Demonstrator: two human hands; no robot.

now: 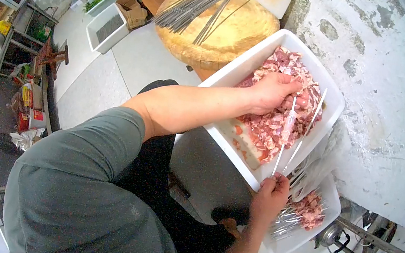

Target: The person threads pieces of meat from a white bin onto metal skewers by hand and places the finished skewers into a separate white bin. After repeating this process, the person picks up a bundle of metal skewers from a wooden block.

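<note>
My left hand (274, 94) reaches over a white plastic tub (338, 76) of chopped raw meat (279, 67). Its fingers are pinched at the upper end of a thin skewer (279, 156), where small bits of meat show. One pale piece of meat (289, 125) sits partway down that skewer. At the tub's near corner, my right hand (272, 186) grips the skewer's lower end between thumb and fingers. A second thin skewer (308, 125) slants alongside, its lower end also reaching my right hand. Pinkish liquid (241, 145) lies in the tub's lower corner.
Several bare skewers (194, 7) lie on a round wooden chopping block (249, 21). Below the meat tub, another white tub (330, 198) holds meat-loaded skewers (308, 210), partly under clear plastic (322, 149). A metal kettle-like pot (331, 236) stands beside it. Several containers, one a white bin (108, 28), are at upper left.
</note>
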